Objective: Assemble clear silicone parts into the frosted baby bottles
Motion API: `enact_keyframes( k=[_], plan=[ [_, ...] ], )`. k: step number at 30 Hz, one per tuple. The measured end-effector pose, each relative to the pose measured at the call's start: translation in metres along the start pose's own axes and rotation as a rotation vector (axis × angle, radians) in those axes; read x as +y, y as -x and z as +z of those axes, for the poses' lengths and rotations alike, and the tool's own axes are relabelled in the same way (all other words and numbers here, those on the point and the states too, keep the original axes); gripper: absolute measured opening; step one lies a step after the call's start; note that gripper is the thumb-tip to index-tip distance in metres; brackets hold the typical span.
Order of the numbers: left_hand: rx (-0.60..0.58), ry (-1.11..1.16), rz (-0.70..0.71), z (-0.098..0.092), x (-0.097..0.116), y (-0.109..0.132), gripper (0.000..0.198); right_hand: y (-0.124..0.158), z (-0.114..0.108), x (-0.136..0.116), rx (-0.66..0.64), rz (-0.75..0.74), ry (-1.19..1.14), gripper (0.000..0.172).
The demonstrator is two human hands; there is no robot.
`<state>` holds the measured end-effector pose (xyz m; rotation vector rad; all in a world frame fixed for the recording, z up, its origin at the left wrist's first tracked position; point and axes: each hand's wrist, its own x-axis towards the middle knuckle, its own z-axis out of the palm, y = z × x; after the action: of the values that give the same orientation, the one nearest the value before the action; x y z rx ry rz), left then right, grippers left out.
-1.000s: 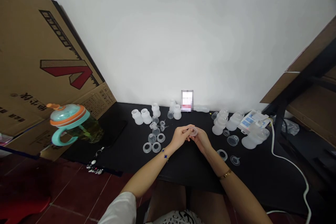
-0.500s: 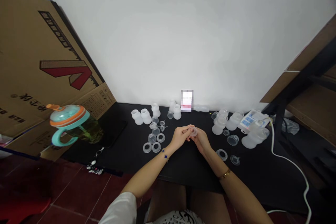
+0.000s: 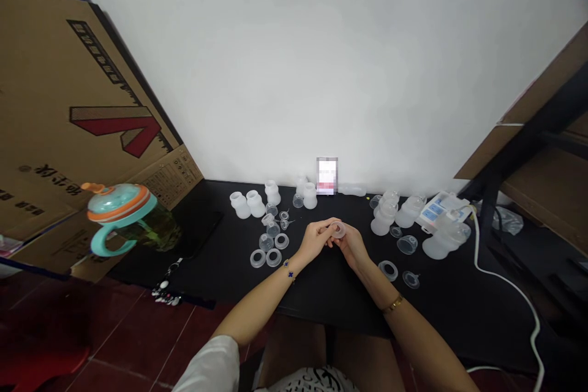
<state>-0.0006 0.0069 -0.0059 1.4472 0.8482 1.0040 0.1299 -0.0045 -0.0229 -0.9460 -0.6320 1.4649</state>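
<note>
Over the middle of the black table, my left hand [image 3: 318,237] and my right hand [image 3: 353,245] meet around a translucent bottle collar ring [image 3: 339,230]. Fingers of both hands are closed on it; whether a nipple sits inside is too small to tell. Left of my hands lie several collar rings [image 3: 274,257], clear caps [image 3: 266,242] and small nipples [image 3: 285,215]. Behind them stand white open-necked baby bottles [image 3: 255,204]. To the right are a loose ring [image 3: 388,270], a nipple [image 3: 411,280], a clear cap [image 3: 407,245] and capped bottles [image 3: 384,214].
A phone-like lit screen [image 3: 327,176], blurred out, leans on the wall. At the left stand a turquoise-lidded jug [image 3: 133,217], a dark tablet-like slab [image 3: 204,233] and a large carton [image 3: 82,110]. On the right, a white cable [image 3: 505,288] runs from a white box [image 3: 441,208].
</note>
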Motion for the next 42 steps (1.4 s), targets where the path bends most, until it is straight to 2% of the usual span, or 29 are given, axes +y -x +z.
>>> enact_keyframes(
  k=[9, 20, 27, 34, 37, 42],
  plan=[
    [0.019, -0.006, 0.021, -0.002, -0.001, 0.0, 0.053, 0.002, 0.002, -0.001, -0.04, 0.004, 0.019, 0.014],
    [0.029, -0.109, 0.051, -0.002, -0.003, 0.0, 0.049, 0.006, 0.007, -0.006, -0.01, 0.033, 0.021, 0.014],
    [0.049, -0.152, 0.078, -0.002, -0.001, 0.0, 0.048, 0.007, 0.009, -0.007, -0.014, 0.027, 0.022, 0.021],
    [0.074, -0.089, 0.081, 0.001, -0.001, 0.001, 0.047, 0.005, 0.004, -0.011, -0.002, 0.058, 0.067, 0.026],
    [0.111, -0.058, 0.082, -0.001, -0.002, 0.0, 0.043, 0.004, 0.003, -0.012, 0.046, 0.027, 0.11, 0.03],
    [0.218, -0.032, 0.07, -0.006, -0.003, -0.004, 0.04, 0.003, 0.004, -0.014, 0.047, -0.069, 0.224, 0.04]
  ],
)
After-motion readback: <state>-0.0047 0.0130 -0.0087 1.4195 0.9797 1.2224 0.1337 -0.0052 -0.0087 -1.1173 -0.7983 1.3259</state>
